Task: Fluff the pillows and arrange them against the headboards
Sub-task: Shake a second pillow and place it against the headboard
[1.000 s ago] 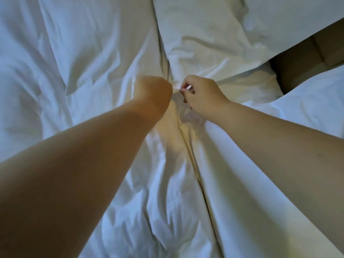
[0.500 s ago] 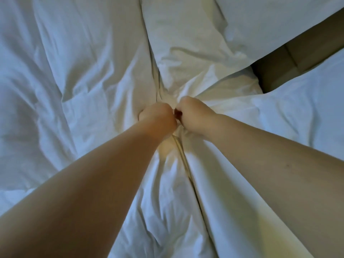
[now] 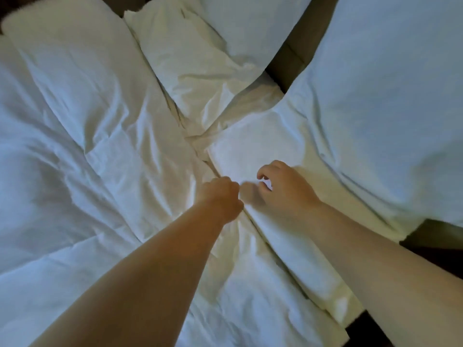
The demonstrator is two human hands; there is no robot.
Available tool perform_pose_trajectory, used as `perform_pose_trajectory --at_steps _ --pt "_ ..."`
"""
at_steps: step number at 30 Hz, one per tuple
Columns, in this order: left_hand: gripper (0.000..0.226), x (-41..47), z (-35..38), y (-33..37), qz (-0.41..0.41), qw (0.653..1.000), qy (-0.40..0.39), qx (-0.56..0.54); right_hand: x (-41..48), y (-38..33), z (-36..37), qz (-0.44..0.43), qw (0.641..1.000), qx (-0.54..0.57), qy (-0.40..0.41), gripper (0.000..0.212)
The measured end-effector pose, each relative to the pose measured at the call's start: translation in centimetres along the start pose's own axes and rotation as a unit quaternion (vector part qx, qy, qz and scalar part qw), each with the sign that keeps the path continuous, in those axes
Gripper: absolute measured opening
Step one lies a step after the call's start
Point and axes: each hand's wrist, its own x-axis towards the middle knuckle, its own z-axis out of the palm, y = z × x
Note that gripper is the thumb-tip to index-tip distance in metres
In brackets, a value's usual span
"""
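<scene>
Head view: five white pillows in shot, none standing up.

- Left pillow (image 3: 75, 78) at 10 o'clock, lying flat and creased.
- Mid pillow (image 3: 198, 68) at 12, its lower corner pointing to the frame centre.
- Top pillow (image 3: 245, 23) at 12–1, overlapping the mid pillow's far edge.
- Right pillow (image 3: 390, 101) at 2–3, smooth, its edge just beside the near pillow.
- Near pillow (image 3: 260, 149) runs from the centre out to 5 o'clock. Both hands are on it.

Left hand (image 3: 220, 196): just below centre, clenched into a fist at the near pillow's 9 o'clock edge. The fingers are tucked under and hidden. Cloth creases converge on the fist, so it reads as gripping that edge.

Right hand (image 3: 285, 189): at 3 o'clock of the left hand, close beside it but not touching. It lies on top of the near pillow with fingers half curled and thumb apart, and white cloth shows in the gap. It is motion-blurred, so I can't tell whether it pinches anything.

Both forearms are bare, coming in from 7 and 4 o'clock.

Duvet (image 3: 42, 201) fills 8–9 o'clock, rumpled. A dark brown gap (image 3: 288, 63) at 1 o'clock sits between the top and right pillows. I can't tell what that surface is.
</scene>
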Motion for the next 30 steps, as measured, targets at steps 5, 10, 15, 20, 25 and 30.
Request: perform_pose_trajectory --at_steps 5,10,15,20,25,30 --pt "0.023 -5.5 6.2 9.3 0.141 0.989 -0.022 0.048 -13.0 6.3 2.4 0.116 0.993 -0.017 0.008 0.016" --pt "0.021 -9.8 12.8 14.6 0.215 0.969 -0.003 0.12 -21.7 11.0 7.1 0.223 0.974 -0.023 -0.036 0.021" --pt "0.022 -10.0 17.0 15.6 0.181 0.979 0.02 0.093 -24.2 13.0 11.7 0.341 0.937 0.037 -0.072 0.022" --pt "0.024 -10.1 18.8 16.7 0.26 0.958 0.036 0.115 -23.7 13.5 14.2 0.343 0.929 0.131 0.035 0.028" --pt "0.041 -10.0 20.1 18.2 0.289 0.948 0.088 0.104 -24.4 14.2 14.6 0.352 0.878 0.31 0.098 0.017" --pt "0.034 -9.8 19.4 20.4 0.303 0.917 0.12 0.231 -25.8 14.7 13.7 0.308 0.895 0.308 0.093 0.018"
